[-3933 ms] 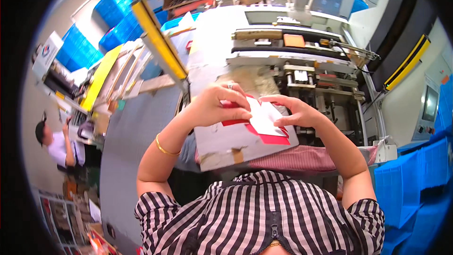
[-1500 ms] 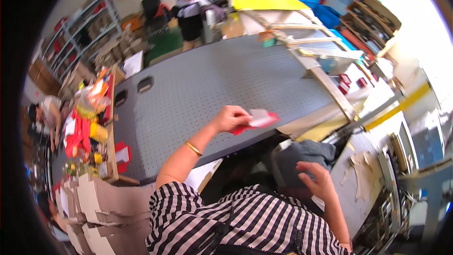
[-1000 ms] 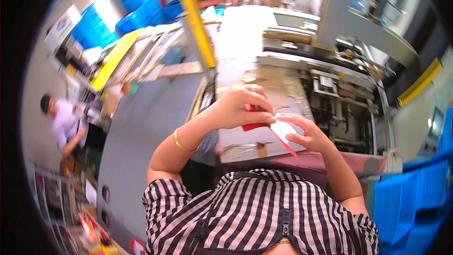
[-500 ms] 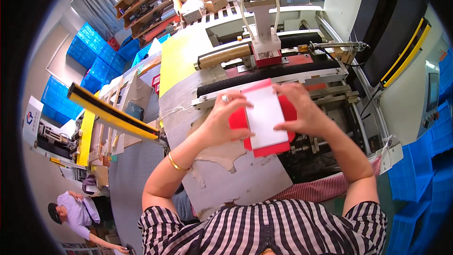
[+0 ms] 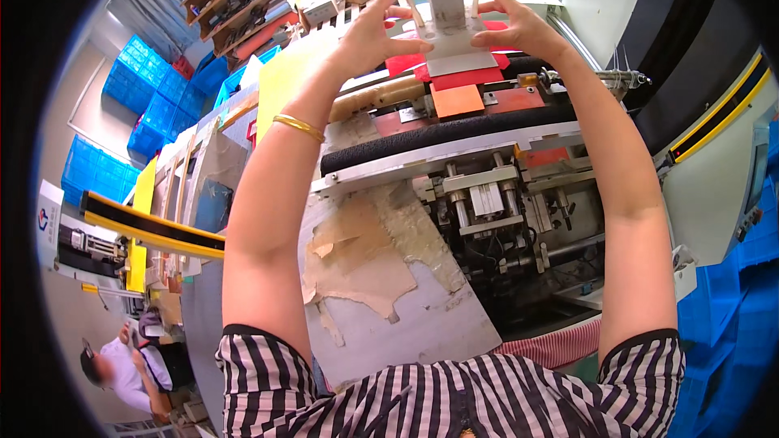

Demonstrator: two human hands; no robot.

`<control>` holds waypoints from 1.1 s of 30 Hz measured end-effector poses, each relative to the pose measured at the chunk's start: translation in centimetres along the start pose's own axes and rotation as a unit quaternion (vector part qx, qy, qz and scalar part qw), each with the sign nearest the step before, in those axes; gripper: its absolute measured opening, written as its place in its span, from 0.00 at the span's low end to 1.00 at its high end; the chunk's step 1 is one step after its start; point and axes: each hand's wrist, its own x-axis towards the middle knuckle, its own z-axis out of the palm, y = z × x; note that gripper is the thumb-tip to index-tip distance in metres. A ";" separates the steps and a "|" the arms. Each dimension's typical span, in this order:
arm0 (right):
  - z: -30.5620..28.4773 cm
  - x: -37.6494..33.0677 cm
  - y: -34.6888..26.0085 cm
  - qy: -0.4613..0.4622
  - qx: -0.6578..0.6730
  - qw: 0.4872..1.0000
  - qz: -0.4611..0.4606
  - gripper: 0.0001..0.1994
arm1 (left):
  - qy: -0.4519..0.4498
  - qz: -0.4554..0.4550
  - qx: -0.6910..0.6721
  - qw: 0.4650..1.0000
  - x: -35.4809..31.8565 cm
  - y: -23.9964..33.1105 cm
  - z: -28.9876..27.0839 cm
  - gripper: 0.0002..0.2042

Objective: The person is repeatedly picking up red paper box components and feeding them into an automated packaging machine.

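Observation:
A red paper piece (image 5: 466, 78) with a pale board (image 5: 461, 63) on it sits at the machine's press head (image 5: 448, 39), its red flaps sticking out at the sides. My left hand (image 5: 380, 36) curves round the piece's left side, thumb by the press head, fingers reaching to the far side. On the opposite side my right hand (image 5: 523, 31) holds the right edge between thumb and fingers. The press head hides the middle of the piece and part of the grip. Just nearer lies an orange block (image 5: 458, 100) on the machine bed.
A black roller (image 5: 454, 139) and metal rail cross the machine in front of me. Torn tan paper (image 5: 357, 255) lies on the grey plate at the near left. Yellow-black bars (image 5: 154, 223) stand at both sides. A person (image 5: 122, 369) is at the far left.
Both hands have carried the red piece with its pale board away from me, up to the press head. My arms are now stretched out. The orange block has come into view.

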 end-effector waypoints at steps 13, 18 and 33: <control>22.8 -23.3 -28.0 -0.198 0.318 0.926 0.053 0.10 | 0.157 -0.231 -0.080 0.957 -42.0 10.1 -3.4 0.09; 30.4 -23.0 -36.1 -0.334 0.345 0.876 0.033 0.11 | 0.487 -0.431 0.098 0.753 -74.1 8.5 -7.3 0.09; 48.4 -16.3 -58.6 -0.604 0.201 0.743 -0.204 0.18 | 0.332 -0.883 0.331 0.014 -116.9 39.5 0.9 0.18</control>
